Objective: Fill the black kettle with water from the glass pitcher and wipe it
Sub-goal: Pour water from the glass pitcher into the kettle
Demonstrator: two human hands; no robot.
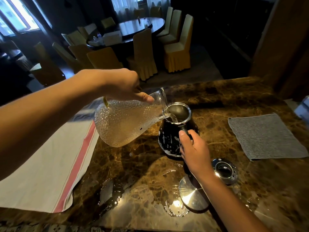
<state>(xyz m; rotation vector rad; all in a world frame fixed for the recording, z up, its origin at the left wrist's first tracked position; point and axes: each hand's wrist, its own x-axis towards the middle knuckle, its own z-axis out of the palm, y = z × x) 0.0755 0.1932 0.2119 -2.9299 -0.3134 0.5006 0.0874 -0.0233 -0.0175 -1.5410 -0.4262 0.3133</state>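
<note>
The black kettle (168,139) stands open-topped on the brown marble counter (225,97), its side flecked with white spots. My right hand (192,148) grips its handle. My left hand (123,84) holds the textured glass pitcher (123,123) by the neck, tilted to the right so its spout sits over the kettle's mouth. A stream of water (173,117) runs from the spout into the kettle. A grey cloth (265,136) lies flat on the counter to the right.
A steel kettle lid (224,170) and a round steel disc (194,195) lie near my right forearm. Spilled water (173,210) puddles near the front edge. A white towel with a red stripe (50,164) covers the counter's left. Chairs and a dark table stand beyond.
</note>
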